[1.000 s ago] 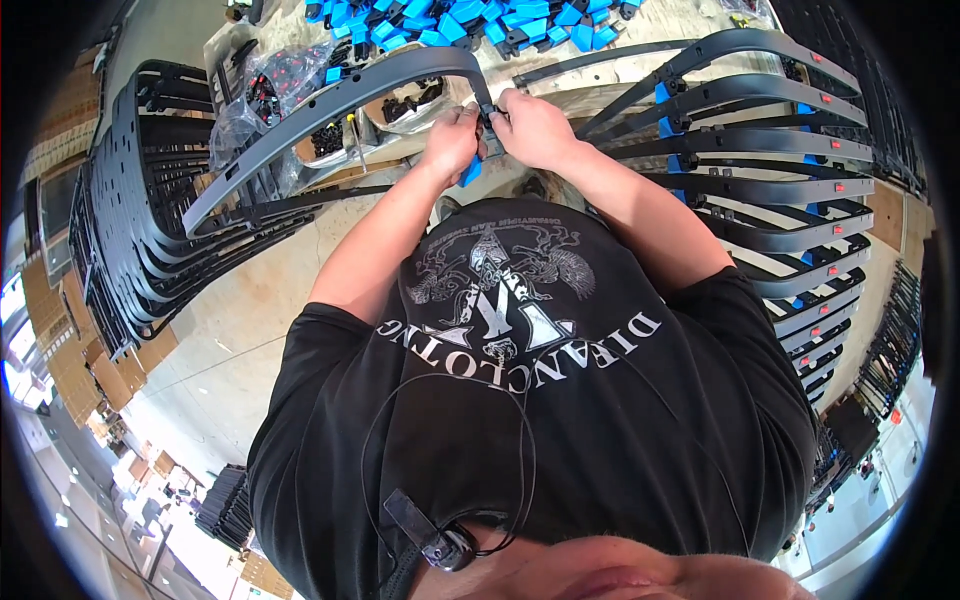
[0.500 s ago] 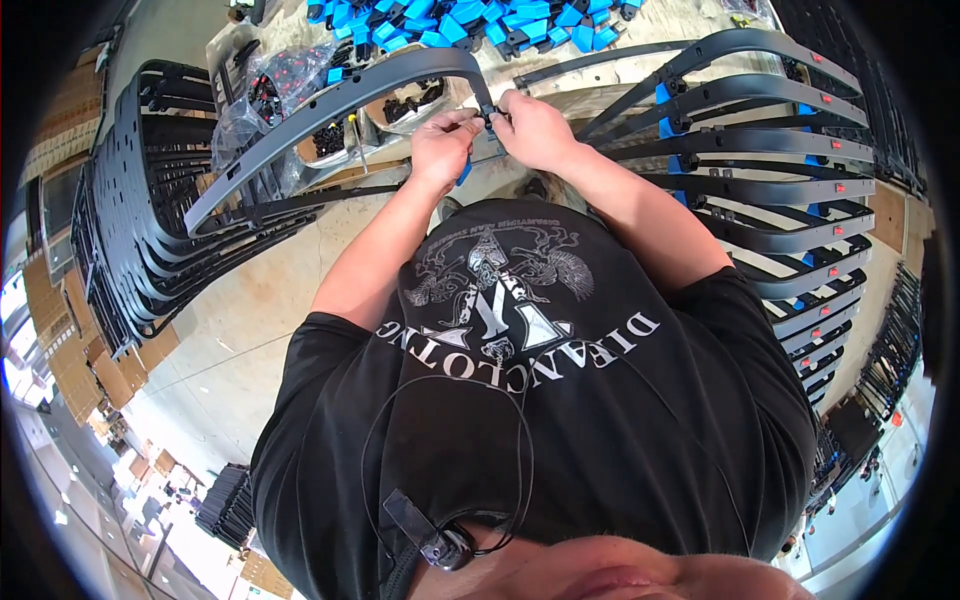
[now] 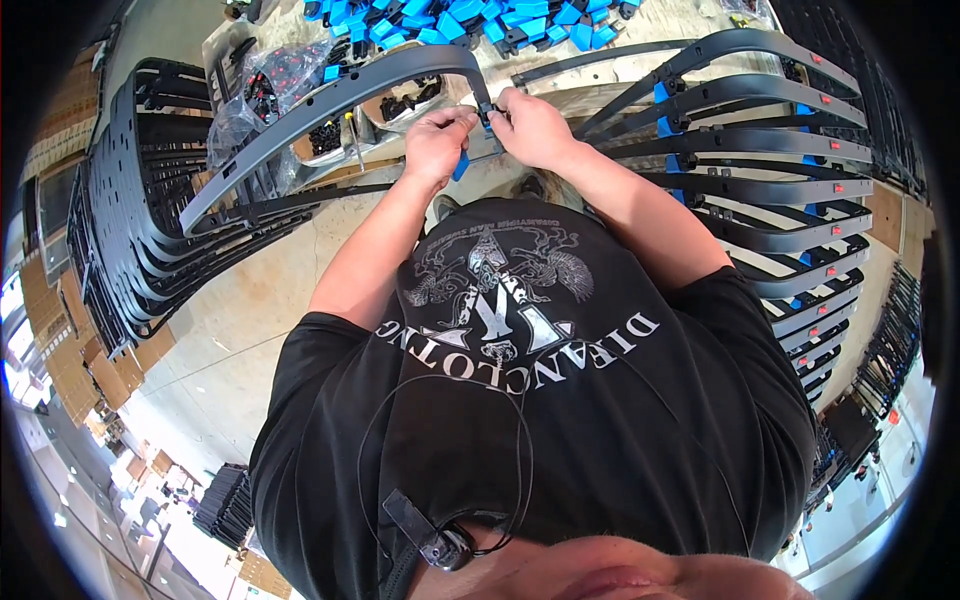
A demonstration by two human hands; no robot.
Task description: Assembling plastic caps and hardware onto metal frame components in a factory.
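A black curved metal frame arches over the bench edge, its near bend coming down between my hands. My right hand is closed on the lower end of that bend, thumb and fingers pressed at it. On the other side, my left hand is pinched closed just beside the frame's end. A blue plastic piece shows below its fingers, held against the palm. Whatever sits between the left fingertips is too small to make out.
A heap of blue-and-black plastic pieces lies on the bench. Small black parts fill a container, beside a clear plastic bag. Black frames are stacked at left; more frames with blue pieces and red marks stand at right.
My left hand has drawn slightly left, with the blue piece moving along. The right hand stays at the frame's end, and the frame has barely shifted.
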